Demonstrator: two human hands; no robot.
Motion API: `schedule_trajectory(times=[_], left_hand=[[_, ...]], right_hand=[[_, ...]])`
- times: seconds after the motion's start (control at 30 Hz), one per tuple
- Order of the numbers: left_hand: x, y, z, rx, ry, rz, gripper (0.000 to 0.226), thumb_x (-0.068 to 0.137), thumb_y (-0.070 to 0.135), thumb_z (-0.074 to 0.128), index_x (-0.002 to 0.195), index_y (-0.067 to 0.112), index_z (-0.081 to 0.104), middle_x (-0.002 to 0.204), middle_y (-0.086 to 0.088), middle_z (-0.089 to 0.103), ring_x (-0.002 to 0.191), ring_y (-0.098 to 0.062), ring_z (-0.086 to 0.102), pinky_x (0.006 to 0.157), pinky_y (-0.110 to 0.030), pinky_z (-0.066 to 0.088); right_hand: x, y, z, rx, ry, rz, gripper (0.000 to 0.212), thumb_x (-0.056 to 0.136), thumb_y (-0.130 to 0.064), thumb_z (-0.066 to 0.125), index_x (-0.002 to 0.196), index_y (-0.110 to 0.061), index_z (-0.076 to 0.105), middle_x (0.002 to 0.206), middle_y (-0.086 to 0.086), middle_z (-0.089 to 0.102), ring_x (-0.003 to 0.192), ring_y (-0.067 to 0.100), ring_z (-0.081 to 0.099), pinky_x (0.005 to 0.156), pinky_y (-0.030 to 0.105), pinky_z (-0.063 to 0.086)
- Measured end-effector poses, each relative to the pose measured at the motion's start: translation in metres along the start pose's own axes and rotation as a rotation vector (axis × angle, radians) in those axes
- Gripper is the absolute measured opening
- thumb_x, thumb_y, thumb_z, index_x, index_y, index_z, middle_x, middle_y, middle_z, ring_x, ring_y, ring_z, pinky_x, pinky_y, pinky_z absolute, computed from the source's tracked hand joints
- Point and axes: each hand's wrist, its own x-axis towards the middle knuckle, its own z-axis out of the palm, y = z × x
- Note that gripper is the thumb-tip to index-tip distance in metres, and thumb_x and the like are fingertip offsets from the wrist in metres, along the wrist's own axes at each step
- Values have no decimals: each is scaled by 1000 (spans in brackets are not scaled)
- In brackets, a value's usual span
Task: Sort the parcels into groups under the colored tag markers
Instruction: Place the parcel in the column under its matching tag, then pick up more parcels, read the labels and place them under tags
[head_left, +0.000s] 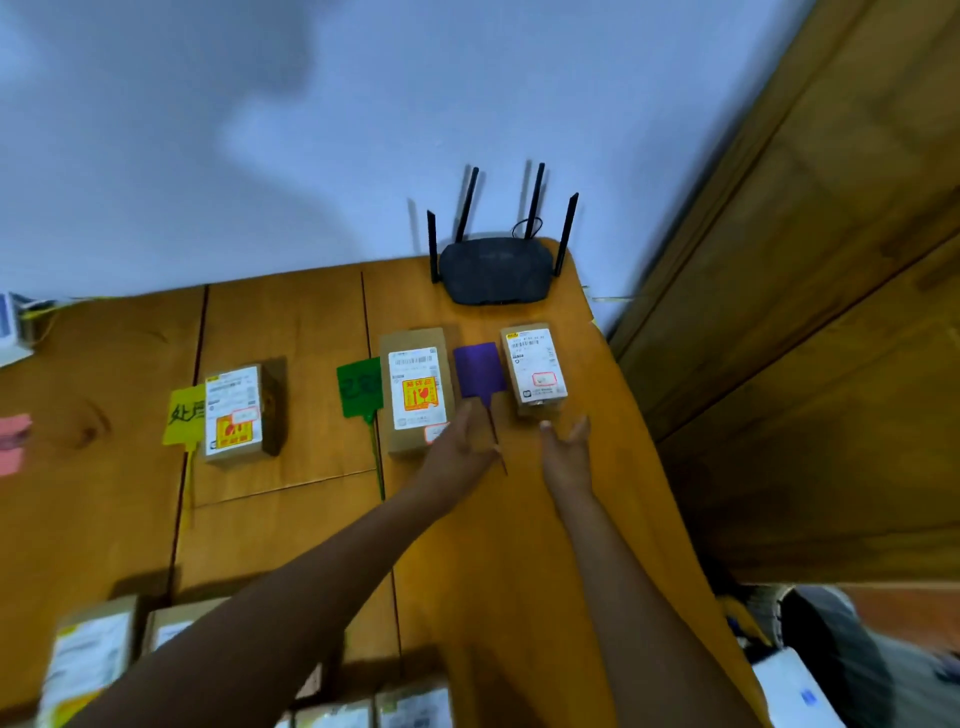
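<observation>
Orange-brown wooden table is lying under two bare arms that are reaching forward side by side toward its far right end. The left hand is stretching out low with its fingers straight and close together, holding nothing. Its fingertips are sitting at the near right corner of the middle brown cardboard parcel with a yellow-and-red sticker; whether they are touching it I cannot tell. The right hand is spreading loosely open, thumb out to the side, empty, just short of the right brown cardboard parcel with a white label and apart from it.

Between these two parcels the purple flat tag marker is lying, its thin stem running down between the hands and along the left hand's edge. The green flat tag marker is lying just beside the middle parcel on its left. Farther left, the left brown cardboard parcel with a white label is covering the right edge of the yellow flat tag marker with black handwriting. A pink tag marker is showing at the left border, partly cut off.

More cardboard parcels, blurred, are lying along the near edge. A black router with four upright antennas is standing at the far edge behind the right parcel.
</observation>
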Motion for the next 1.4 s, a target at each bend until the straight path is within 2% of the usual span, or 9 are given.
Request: schedule_trajectory(times=[0.27, 0.4, 0.53, 0.63, 0.93, 1.1, 1.2, 1.3, 1.4], left_hand=[[-116, 29, -75, -94, -9, 72, 79, 94, 15, 66, 158, 15, 20, 159, -6, 32, 144, -20, 35, 101, -26, 37], [-183, 26, -104, -16, -43, 151, 52, 94, 12, 64, 143, 8, 48, 132, -2, 56, 124, -17, 51, 95, -23, 40], [-235, 0, -117, 100, -134, 84, 21, 90, 10, 67, 110, 3, 69, 114, -19, 66, 106, -23, 59, 77, -23, 43], [-274, -33, -116, 193, -192, -48, 23, 89, 22, 69, 107, 7, 68, 103, -8, 61, 98, -23, 59, 86, -41, 52], [-316, -120, -78, -41, -261, -381, 37, 96, 21, 63, 130, 10, 57, 134, -9, 56, 121, -26, 56, 98, -40, 54], [-320, -131, -53, -65, -221, -469, 37, 97, 15, 60, 132, 5, 55, 135, -13, 55, 118, -28, 55, 94, -39, 55], [-323, -138, -44, -2, -282, -438, 37, 97, 7, 54, 133, 0, 55, 129, -17, 61, 97, -21, 58, 75, -29, 57], [-322, -144, -37, 30, -345, -448, 18, 95, 4, 51, 108, 11, 62, 91, 0, 61, 73, -8, 57, 59, -17, 50], [-325, -150, -38, 39, -353, -497, 9, 93, 7, 54, 92, 15, 59, 90, -3, 59, 75, -12, 58, 79, -26, 53]], right_hand=[[-157, -48, 7, 14, -31, -117, 66, 104, -34, 51, 160, -16, 20, 162, 9, 34, 147, 30, 37, 115, 39, 34], [-234, -50, 17, -17, -76, -143, 65, 105, -35, 48, 160, -13, 21, 162, 10, 33, 147, 30, 36, 114, 36, 32], [-288, -25, 26, -135, -162, -96, 69, 105, -38, 47, 160, -9, 18, 165, 12, 26, 149, 30, 30, 115, 37, 29], [-315, 13, 30, -238, -289, 9, 76, 104, -45, 46, 161, -9, 11, 168, 12, 17, 153, 33, 23, 118, 43, 27], [-353, 100, 25, -282, -324, 173, 72, 106, -37, 47, 161, -9, 10, 169, 12, 11, 153, 33, 23, 119, 44, 29], [-348, 125, 19, -246, -349, 289, 73, 105, -38, 47, 160, -7, 10, 168, 13, 14, 152, 33, 25, 120, 42, 30], [-340, 143, 19, -234, -352, 340, 75, 101, -43, 51, 160, -12, 19, 166, 12, 24, 149, 33, 32, 120, 48, 31], [-316, 168, 21, -180, -332, 362, 77, 91, -45, 54, 156, -13, 30, 160, 10, 38, 141, 34, 44, 115, 47, 39], [-324, 155, 19, -170, -308, 335, 63, 96, -36, 53, 153, -14, 37, 154, 8, 47, 135, 34, 50, 110, 46, 43]])
